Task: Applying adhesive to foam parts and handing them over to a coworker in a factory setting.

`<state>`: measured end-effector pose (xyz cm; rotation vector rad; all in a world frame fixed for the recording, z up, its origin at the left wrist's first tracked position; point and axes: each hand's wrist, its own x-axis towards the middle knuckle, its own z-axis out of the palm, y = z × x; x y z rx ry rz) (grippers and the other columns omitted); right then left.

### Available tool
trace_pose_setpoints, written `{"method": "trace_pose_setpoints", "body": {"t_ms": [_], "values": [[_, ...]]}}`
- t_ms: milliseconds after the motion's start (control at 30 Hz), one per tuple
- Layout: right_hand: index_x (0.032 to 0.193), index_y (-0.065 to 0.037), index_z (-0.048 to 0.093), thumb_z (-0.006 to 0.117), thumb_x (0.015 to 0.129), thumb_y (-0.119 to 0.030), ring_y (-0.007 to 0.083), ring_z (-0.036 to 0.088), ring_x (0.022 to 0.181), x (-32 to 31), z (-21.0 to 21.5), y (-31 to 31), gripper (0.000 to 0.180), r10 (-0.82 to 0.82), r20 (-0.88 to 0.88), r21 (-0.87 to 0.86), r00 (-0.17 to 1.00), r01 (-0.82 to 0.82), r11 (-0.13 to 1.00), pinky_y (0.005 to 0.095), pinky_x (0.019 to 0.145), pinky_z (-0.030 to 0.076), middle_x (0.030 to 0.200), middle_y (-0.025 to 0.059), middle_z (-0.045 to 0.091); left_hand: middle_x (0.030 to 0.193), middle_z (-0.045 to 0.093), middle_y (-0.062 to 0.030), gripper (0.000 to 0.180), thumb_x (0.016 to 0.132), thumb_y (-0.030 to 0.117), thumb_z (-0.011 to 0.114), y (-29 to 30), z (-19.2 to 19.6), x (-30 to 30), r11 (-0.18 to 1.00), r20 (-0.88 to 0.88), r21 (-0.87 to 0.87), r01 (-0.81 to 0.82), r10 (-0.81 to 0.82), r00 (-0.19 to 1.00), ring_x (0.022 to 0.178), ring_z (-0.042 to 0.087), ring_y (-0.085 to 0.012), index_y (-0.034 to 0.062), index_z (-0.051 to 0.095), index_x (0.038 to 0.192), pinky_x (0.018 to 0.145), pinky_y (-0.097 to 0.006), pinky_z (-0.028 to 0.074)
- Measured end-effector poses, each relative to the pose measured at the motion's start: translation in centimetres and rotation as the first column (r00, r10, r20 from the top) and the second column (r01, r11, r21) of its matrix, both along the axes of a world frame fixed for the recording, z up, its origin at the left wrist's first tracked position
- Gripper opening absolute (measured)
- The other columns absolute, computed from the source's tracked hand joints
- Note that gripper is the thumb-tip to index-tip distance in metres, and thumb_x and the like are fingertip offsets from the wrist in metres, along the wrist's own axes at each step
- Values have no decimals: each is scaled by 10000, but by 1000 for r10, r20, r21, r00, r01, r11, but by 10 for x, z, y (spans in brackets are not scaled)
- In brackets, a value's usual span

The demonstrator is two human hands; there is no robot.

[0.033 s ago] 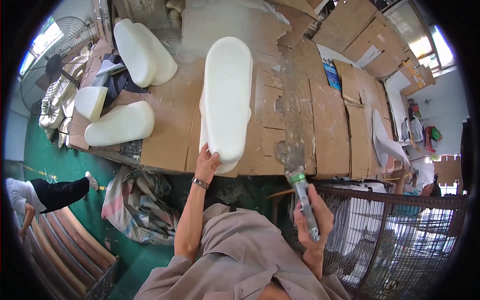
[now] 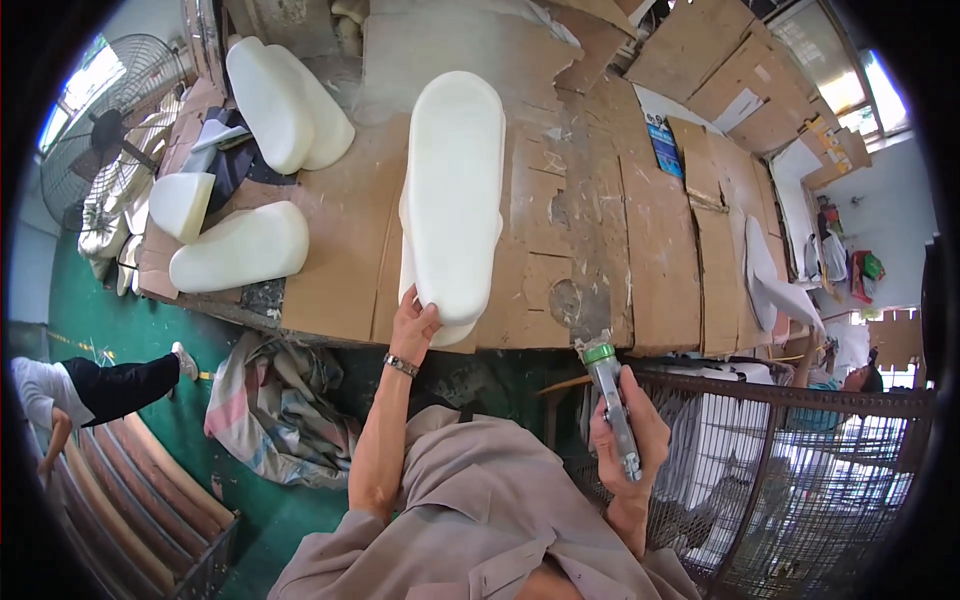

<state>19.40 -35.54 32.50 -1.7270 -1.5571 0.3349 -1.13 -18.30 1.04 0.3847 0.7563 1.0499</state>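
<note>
Workshop seen from above, with a cardboard-covered workbench [image 2: 640, 250] filling the middle and a green floor [image 2: 150, 330] at the near left.

Lying lengthwise on the bench, just left of centre: a long white foam cushion [image 2: 455, 190] with rounded ends, stacked on a second white piece whose edge shows beneath it. Near end overhanging the bench edge slightly.

Left hand [image 2: 412, 325] closed on that near end, fingers curled up against the foam, a bracelet on the wrist.

Right hand [image 2: 628, 430] lower and to the right, off the bench, wrapped firmly around a grey handheld tool [image 2: 612, 405] with a green collar, tip pointing toward the bench edge. Well apart from the cushion.

Further left on the bench: three more white foam pieces [image 2: 240, 245], one long and low near the edge, a small one behind it, a big pair at the far left corner.

Beyond those, at the far left, a standing fan [image 2: 105, 130]. Crumpled striped cloth [image 2: 275, 405] on the floor below the bench. Wire cage [image 2: 790, 470] at the near right. Another person's legs and shoe at the left edge.
</note>
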Motion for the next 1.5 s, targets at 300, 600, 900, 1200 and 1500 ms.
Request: {"method": "trace_pose_setpoints", "body": {"t_ms": [300, 600, 900, 1200, 1500], "values": [[1277, 93, 602, 697, 849, -61, 266, 679, 757, 11, 1, -15, 465, 82, 5, -39, 997, -81, 996, 339, 699, 533, 934, 215, 679, 1214, 633, -57, 397, 998, 104, 612, -2, -32, -3, 1000, 84, -5, 11, -11, 996, 1084, 653, -183, 42, 471, 1364, 925, -380, 575], [1269, 95, 617, 707, 825, -48, 266, 689, 751, 20, -1, -43, 475, 143, -53, -23, 988, -144, 989, 319, 708, 536, 924, 220, 689, 1244, 648, -51, 307, 1050, 170, 529, -11, -38, -1, 999, 216, -15, -47, 49, 975, 1119, 655, -197, 55, 514, 1334, 951, -392, 571], [1273, 93, 612, 716, 820, -41, 277, 689, 794, 32, -2, -81, 483, 80, -31, -48, 996, -82, 995, 325, 746, 532, 963, 220, 694, 1269, 635, -73, 292, 1056, 188, 511, -14, -49, 2, 998, 212, 0, -64, 63, 975, 1164, 640, -238, 61, 516, 1318, 991, -428, 562], [1237, 85, 642, 731, 818, -76, 239, 690, 764, 40, -6, -113, 458, 152, -172, -21, 973, -158, 987, 306, 714, 528, 908, 193, 687, 1299, 613, -90, 301, 1063, 192, 490, -13, -49, 6, 994, 145, -38, -99, 104, 984, 1192, 623, -264, 56, 497, 1332, 1025, -474, 539], [1258, 89, 628, 698, 854, -72, 198, 676, 747, 50, -13, -135, 440, 40, -21, 1, 999, -40, 999, 287, 704, 527, 918, 176, 693, 1259, 628, -97, 287, 1074, 207, 462, -15, -44, 9, 995, 117, -8, -103, 104, 988, 1164, 638, -271, 54, 500, 1314, 1016, -486, 545]]}}
